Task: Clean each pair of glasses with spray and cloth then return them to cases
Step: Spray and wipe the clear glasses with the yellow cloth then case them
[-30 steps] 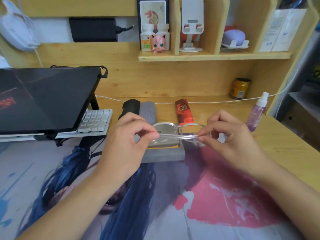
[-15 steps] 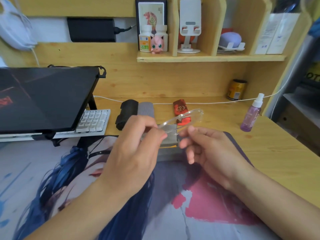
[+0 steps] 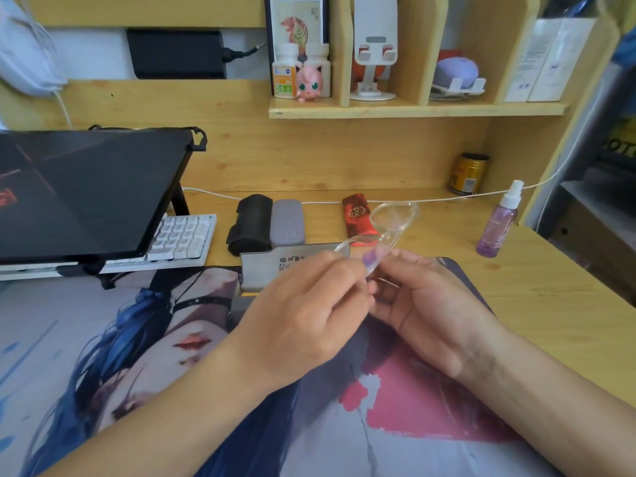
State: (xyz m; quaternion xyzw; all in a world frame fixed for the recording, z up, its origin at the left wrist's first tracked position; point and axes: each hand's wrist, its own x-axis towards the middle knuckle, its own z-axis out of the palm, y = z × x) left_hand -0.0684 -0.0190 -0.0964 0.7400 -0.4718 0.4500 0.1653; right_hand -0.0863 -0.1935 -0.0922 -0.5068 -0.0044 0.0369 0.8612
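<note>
A pair of clear-framed glasses (image 3: 394, 222) is held up over the middle of the desk, one lens pointing away from me. My left hand (image 3: 303, 315) pinches the near end of the frame. My right hand (image 3: 430, 304) lies palm up just under it, fingers touching the frame. Behind my hands sits a grey case (image 3: 275, 266) with printed marks. Further back lie a black case (image 3: 249, 223), a grey fabric case (image 3: 287, 223) and a red case (image 3: 356, 216). A purple spray bottle (image 3: 497, 223) stands at the right on the desk. I see no cloth.
A raised laptop (image 3: 86, 194) and a white keyboard (image 3: 182, 237) fill the left side. A printed desk mat (image 3: 172, 356) covers the front. A gold can (image 3: 468, 173) and a white cable (image 3: 430, 198) run along the back wall. The shelf (image 3: 413, 110) above holds bottles and a phone stand.
The glasses went from level between both hands to tilted up and away. My left hand moved right along the frame, and my right hand turned palm up beneath it.
</note>
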